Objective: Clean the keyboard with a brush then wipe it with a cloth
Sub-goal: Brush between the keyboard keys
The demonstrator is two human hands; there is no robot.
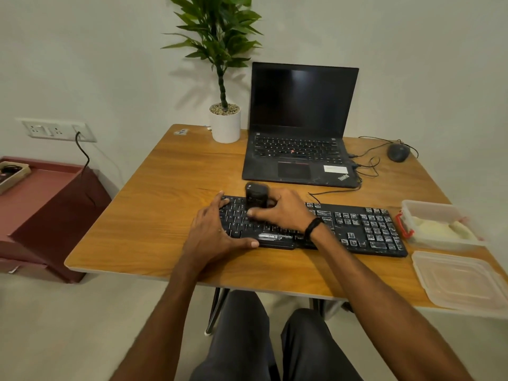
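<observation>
Plainly, the brushing step is under way. Toward the left of the brown wooden tabletop (154, 188), the left hand (217, 232) lies spread over the left end of the long black dust-flecked keyboard (357, 229). Its fingers are fairly straight across the keys, its thumb runs along the front edge, and it holds nothing. I judge it is there to pin the board so it does not slide under the strokes. Just to its right, the right hand (283, 213) curls its fingers round a small stubby black brush (257, 198), blurred, set on the upper letter rows. The number pad further right carries white specks, so that part probably awaits brushing. At the far right edge sit a clear plastic box (428, 207), with pale contents I cannot identify, and its flat clear lid (461, 281). No cloth is plainly visible, so wiping seems not yet begun.
</observation>
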